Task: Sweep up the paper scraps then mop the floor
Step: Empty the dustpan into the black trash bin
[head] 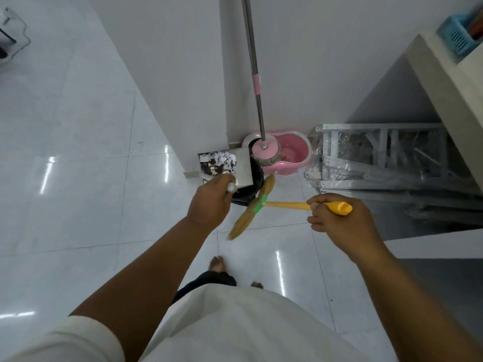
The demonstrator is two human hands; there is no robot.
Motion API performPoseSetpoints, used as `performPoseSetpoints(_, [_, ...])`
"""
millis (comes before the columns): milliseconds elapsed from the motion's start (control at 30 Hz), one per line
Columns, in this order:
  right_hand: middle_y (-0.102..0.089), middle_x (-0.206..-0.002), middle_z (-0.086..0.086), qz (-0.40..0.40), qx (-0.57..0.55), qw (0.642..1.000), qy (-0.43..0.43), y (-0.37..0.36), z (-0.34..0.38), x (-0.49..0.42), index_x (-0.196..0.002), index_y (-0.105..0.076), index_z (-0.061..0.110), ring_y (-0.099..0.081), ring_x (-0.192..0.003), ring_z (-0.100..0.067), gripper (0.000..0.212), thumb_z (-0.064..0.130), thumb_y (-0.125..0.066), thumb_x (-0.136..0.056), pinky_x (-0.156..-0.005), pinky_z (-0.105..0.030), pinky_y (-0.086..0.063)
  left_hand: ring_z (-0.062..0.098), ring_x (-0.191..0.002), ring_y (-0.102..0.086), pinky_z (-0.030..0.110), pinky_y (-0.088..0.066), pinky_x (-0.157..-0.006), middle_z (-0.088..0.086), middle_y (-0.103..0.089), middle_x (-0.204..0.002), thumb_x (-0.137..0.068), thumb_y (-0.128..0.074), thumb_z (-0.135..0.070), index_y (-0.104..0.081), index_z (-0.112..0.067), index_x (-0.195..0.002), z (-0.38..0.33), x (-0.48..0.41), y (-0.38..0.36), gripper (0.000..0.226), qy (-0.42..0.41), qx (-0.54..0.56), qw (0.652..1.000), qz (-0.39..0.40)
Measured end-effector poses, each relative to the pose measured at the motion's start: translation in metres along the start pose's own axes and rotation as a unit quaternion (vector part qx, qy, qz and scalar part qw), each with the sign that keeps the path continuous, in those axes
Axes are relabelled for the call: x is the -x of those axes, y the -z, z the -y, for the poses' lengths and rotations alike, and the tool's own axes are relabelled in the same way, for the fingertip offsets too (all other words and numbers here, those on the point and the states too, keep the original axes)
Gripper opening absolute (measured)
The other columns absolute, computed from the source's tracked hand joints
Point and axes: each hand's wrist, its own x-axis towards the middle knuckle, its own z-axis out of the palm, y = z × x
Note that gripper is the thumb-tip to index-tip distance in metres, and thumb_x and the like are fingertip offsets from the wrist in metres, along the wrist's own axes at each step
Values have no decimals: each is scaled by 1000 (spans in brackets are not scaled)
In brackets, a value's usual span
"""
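Fingers of left hand curled round dustpan handle, fingers of right hand wrapped round yellow broom handle

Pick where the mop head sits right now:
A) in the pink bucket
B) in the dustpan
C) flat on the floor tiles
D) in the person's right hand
A: the mop head sits in the pink bucket against the wall, its pole standing free. The right hand grips the broom and the left hand grips the dustpan.
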Motion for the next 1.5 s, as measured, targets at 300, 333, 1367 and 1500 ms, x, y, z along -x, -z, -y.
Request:
performPoseSetpoints(300, [-74, -77, -2, -10, -10, 1000, -28, -29, 20, -44, -79, -76, 28, -74, -72, -20, 19, 15, -65, -86, -72, -47, -61, 25, -66, -67, 30, -54, -48, 12, -70, -88, -89, -50, -14, -71, -3, -86, 13, -20, -27, 24, -116, -60, 990, 53])
performPoseSetpoints(333, [-74, -77, -2, -5, -13, 1000, -27, -33, 22, -49, -79, -76, 28, -74, -72, -20, 18, 16, -64, -86, -72, -47, -61, 24, -65, -66, 29, -52, -46, 10, -69, -87, -89, -51, -14, -71, -4, -84, 10, -19, -32, 22, -123, -70, 988, 62])
performPoseSetpoints(1367, [-66, -81, -19, 23, -200, 978, -48, 26, -29, -130, -81, -67, 9, -70, -84, -42, 11, 7, -62, -90, -77, -51, -59, 12, -71, -62, 35, -59, -67, -1, -59, -84, -99, -47, -48, -52, -26, -105, -97, -25, -124, 23, 466, 249, 846, 72])
performPoseSetpoints(1500, [-66, -78, -15, 38, -197, 979, -44, 31, -31, -131, -78, -68, 12, -70, -84, -41, 14, 7, -62, -90, -77, -51, -59, 21, -67, -59, 34, -61, -58, 14, -55, -89, -97, -48, 0, -48, -22, -104, -100, -33, -126, 23, 628, 435, 644, -46])
